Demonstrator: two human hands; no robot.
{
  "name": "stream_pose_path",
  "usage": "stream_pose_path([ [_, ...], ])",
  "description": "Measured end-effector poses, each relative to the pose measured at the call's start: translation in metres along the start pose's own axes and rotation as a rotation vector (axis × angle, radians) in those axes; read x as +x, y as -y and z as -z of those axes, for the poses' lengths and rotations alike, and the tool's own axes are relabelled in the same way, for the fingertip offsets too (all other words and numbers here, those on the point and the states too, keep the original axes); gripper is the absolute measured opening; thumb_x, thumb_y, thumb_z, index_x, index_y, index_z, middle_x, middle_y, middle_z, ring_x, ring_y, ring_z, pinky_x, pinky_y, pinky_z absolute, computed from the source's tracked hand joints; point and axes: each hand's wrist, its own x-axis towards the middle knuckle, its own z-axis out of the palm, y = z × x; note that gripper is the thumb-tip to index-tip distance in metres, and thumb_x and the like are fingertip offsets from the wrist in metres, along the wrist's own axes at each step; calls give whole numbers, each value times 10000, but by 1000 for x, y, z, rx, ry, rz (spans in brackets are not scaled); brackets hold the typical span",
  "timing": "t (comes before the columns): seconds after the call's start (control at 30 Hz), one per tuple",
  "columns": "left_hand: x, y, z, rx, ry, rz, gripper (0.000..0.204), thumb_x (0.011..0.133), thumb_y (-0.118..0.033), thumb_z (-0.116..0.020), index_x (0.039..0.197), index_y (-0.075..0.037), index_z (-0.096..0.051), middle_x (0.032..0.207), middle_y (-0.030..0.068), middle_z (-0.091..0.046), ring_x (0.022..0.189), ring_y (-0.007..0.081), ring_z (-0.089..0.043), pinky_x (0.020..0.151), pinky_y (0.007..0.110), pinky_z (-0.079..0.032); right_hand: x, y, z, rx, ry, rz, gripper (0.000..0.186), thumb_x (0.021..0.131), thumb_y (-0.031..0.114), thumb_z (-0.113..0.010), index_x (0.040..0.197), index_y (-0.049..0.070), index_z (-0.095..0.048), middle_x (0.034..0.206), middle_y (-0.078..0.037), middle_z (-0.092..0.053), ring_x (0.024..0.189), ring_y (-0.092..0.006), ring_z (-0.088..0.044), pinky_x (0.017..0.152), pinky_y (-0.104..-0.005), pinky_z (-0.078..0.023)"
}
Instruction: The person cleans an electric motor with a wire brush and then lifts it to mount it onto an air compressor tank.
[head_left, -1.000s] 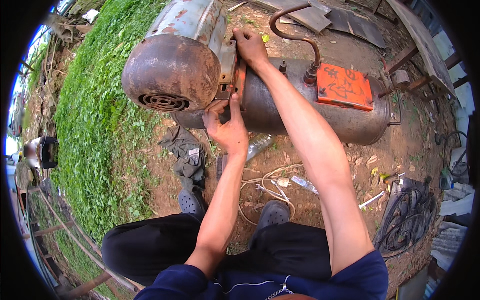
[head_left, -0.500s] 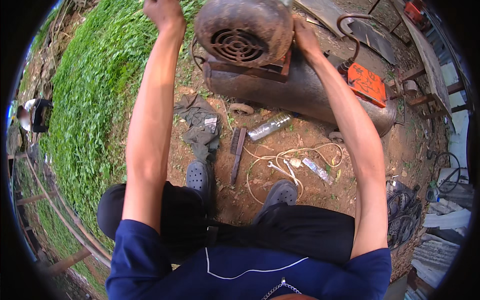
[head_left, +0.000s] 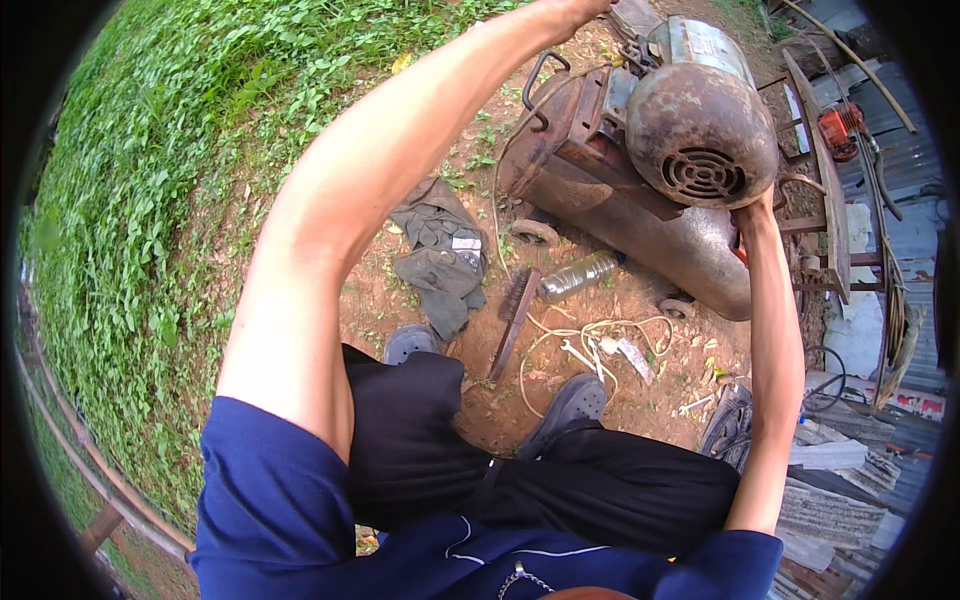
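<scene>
A rusty electric motor (head_left: 700,130) with a round vent grille and a pale blue-grey body is over a brown compressor tank (head_left: 640,235), beside a rusty mounting bracket (head_left: 592,165). My right hand (head_left: 757,207) grips the motor at its lower right edge; its fingers are mostly hidden behind the housing. My left hand (head_left: 578,10) is at the top edge of the picture, beyond the tank's far left end and left of the motor. Its fingers are largely cut off, so their grip does not show.
By my shoes lie a wire brush (head_left: 513,322), a clear plastic bottle (head_left: 580,275), a dark cloth (head_left: 440,255), a pale cord (head_left: 625,325) and a wrench (head_left: 580,358). Wooden framing (head_left: 825,180) and corrugated sheets (head_left: 840,500) stand right; green plants (head_left: 150,200) grow left.
The motor has shifted right relative to the tank, exposing more of the bracket and hiding the orange part. My left hand has swung right; my right hand has stayed at the motor. The view has turned.
</scene>
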Motion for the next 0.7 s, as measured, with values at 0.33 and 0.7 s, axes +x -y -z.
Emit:
stream_pose_path([
  [0.33, 11, 40, 5, -20, 91, 84, 493, 938, -403, -564, 1187, 21, -602, 1091, 129, -661, 1013, 197, -601, 901, 334, -456, -23, 43, -22, -167, 58, 60, 620, 1005, 535, -346, 1390, 59, -444, 1321, -146, -548, 1194, -283, -556, 1003, -454, -465],
  [0.7, 35, 85, -18, -66, 135, 166, 642, 994, -559, -340, 1310, -27, -511, 1342, 198, -535, 1300, 311, -448, 1091, 485, -334, -2, 26, 14, 14, 57, -4, 813, 948, 659, -341, 1446, 16, -342, 1394, -181, -480, 1216, -295, -544, 1017, -451, -467],
])
